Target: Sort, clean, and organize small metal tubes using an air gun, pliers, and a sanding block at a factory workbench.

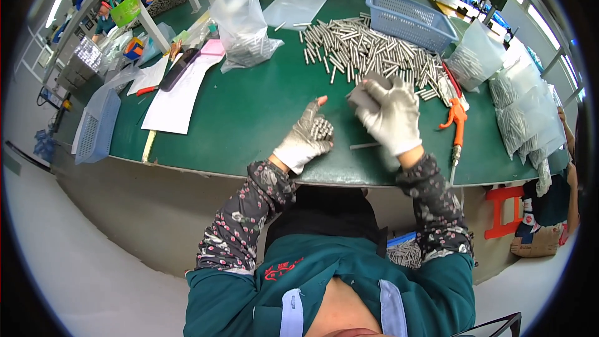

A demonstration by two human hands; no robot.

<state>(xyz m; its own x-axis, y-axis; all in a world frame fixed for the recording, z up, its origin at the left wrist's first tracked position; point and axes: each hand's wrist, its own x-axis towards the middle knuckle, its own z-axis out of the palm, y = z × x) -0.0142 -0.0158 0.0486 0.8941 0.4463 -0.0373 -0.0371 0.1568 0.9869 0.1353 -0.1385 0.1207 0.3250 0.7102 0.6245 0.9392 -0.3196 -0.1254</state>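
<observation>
Two gloved hands work over a green table (249, 112) in the head view, the only view there is. Left hand (306, 140), in a grey-white glove with the thumb tip bare, is curled around a small bundle of short metal rods (321, 128); their round ends show between the bent fingers and the thumb sticks up. Right hand (392, 115), in a white glove, reaches forward to the near edge of a big heap of loose metal rods (368, 47) spread across the far middle of the table; its fingers are bent down narrowly over a small grey block (363, 95) that it grips, touching the heap's edge. One single rod (364, 146) lies on the green top just under the right wrist, between the two hands.

Behind the heap stands a blue plastic basket (409, 19). Just to the right of the right hand lies an orange air gun (457, 117), near the table's front edge. Clear bags of rods (521, 112) are piled at the far right, and another clear bag (242, 25) stands left of the heap. White paper sheets (178, 100) lie on the left part of the table, and a second blue basket (97, 128) hangs off the left end
</observation>
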